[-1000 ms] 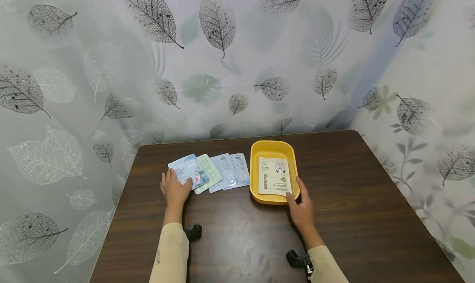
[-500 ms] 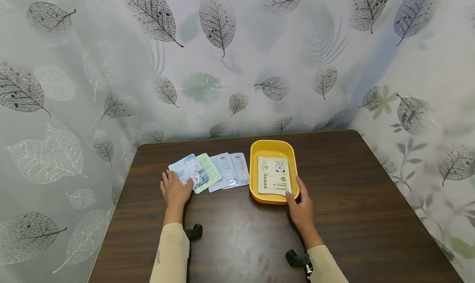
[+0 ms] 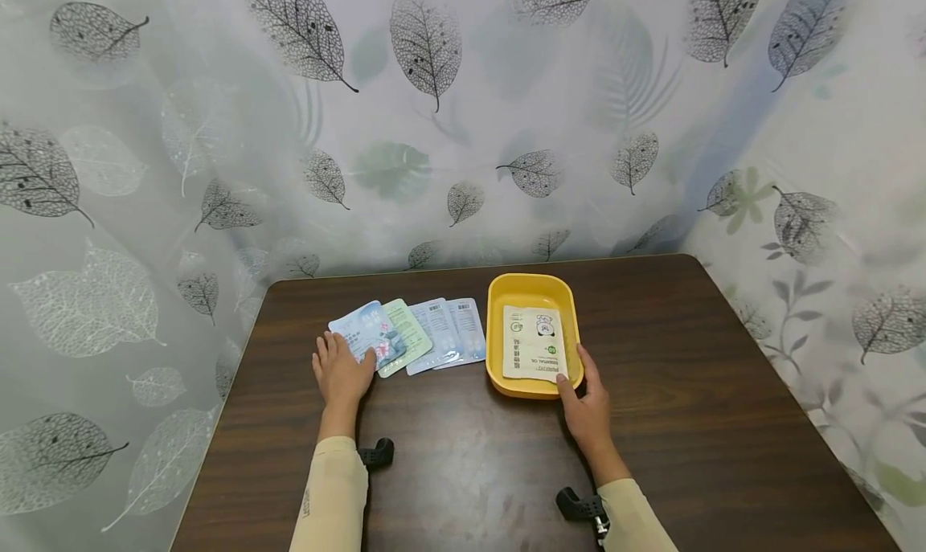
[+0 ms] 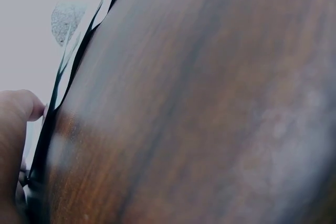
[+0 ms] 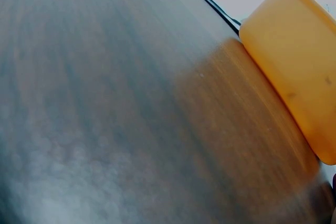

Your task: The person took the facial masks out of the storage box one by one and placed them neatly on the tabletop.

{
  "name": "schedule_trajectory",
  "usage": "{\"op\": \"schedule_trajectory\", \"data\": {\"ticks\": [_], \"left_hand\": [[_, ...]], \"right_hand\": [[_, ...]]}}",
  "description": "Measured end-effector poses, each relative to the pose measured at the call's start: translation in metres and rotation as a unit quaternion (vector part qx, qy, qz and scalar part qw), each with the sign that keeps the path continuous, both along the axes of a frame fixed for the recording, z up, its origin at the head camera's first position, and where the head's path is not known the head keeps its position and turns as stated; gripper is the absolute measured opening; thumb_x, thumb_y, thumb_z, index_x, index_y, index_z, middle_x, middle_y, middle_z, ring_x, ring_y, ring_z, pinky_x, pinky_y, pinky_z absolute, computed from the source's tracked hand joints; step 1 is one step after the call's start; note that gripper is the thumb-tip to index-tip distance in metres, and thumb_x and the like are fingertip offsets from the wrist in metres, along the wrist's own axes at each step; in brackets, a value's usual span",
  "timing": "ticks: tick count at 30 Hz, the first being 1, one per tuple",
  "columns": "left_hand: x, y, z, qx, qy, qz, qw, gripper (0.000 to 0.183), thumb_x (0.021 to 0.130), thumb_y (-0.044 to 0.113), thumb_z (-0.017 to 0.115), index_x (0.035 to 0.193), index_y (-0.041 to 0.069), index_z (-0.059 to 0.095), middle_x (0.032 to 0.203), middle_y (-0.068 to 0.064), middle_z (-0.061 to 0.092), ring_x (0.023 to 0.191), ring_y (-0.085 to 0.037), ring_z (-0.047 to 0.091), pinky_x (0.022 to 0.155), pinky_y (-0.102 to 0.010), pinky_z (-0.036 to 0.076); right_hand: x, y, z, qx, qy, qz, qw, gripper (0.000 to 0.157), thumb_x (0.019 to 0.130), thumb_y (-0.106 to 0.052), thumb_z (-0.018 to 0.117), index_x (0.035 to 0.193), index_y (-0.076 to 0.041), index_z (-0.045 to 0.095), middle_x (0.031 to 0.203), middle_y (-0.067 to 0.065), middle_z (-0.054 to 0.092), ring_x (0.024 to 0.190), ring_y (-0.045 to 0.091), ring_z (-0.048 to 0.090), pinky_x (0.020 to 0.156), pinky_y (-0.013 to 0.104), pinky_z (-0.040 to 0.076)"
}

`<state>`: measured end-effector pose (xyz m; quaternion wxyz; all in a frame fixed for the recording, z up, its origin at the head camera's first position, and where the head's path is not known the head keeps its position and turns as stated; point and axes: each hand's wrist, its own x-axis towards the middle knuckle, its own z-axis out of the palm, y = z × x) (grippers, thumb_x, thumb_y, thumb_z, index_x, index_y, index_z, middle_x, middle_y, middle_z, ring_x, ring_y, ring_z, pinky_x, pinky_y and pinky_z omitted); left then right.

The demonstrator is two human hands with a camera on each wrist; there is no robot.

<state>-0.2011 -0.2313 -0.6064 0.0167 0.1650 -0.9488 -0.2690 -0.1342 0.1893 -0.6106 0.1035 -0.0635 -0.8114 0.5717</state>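
In the head view, a pale blue facial mask sachet (image 3: pixel 367 329) with a flower print lies at the left end of an overlapping row. Resting at its lower left corner is my left hand (image 3: pixel 343 372), fingers along the left edge and thumb at the bottom edge. In the left wrist view the thumb (image 4: pixel 30 104) meets the sachet's edge. My right hand (image 3: pixel 589 403) grips the lower right corner of a yellow plastic tray (image 3: pixel 495 327), thumb over the rim and fingers along the outer side. A cream packet (image 3: pixel 534 343) with a panda print lies inside the tray.
A green sachet (image 3: pixel 407 339) and two blue-white sachets (image 3: pixel 437 335) overlap between the left hand and the tray. All stand on a dark wooden table (image 3: pixel 463 455). A leaf-patterned curtain (image 3: pixel 463 134) hangs behind the table's far edge.
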Motion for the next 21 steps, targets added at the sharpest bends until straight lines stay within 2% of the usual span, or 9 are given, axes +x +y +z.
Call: {"op": "schedule_trajectory", "data": {"ticks": [8,16,21], "left_hand": [[0.0006,0.0002,-0.0014,-0.001,0.006,0.001,1.0,0.094,0.097,0.048,0.05,0.161,-0.007,0.009,0.171,-0.024,0.001,0.16,-0.04,-0.005,0.128,-0.057,-0.005],[0.002,0.0009,-0.0005,0.004,0.012,0.0,0.9999,0.093,0.097,0.046,0.051,0.161,-0.008,0.01,0.17,-0.025,0.001,0.16,-0.041,-0.005,0.127,-0.058,-0.005],[0.0028,0.0021,0.0011,0.013,0.017,0.003,0.9998,0.093,0.097,0.046,0.053,0.16,-0.008,0.011,0.17,-0.025,0.003,0.16,-0.04,-0.004,0.127,-0.058,-0.005]], "right_hand": [[0.0002,0.0012,-0.0025,-0.008,0.011,0.003,1.0,0.066,0.102,-0.023,0.061,0.161,-0.031,0.032,0.162,0.009,0.041,0.145,0.027,0.045,0.101,0.0,0.029],[0.0008,0.0016,-0.0043,0.009,0.006,-0.003,1.0,0.066,0.102,-0.024,0.062,0.16,-0.033,0.032,0.162,0.007,0.041,0.147,0.025,0.043,0.104,0.005,0.028],[0.001,0.0015,-0.0037,0.002,0.005,0.001,1.0,0.067,0.101,-0.025,0.062,0.16,-0.034,0.032,0.162,0.007,0.041,0.145,0.024,0.044,0.1,-0.001,0.028]]}}
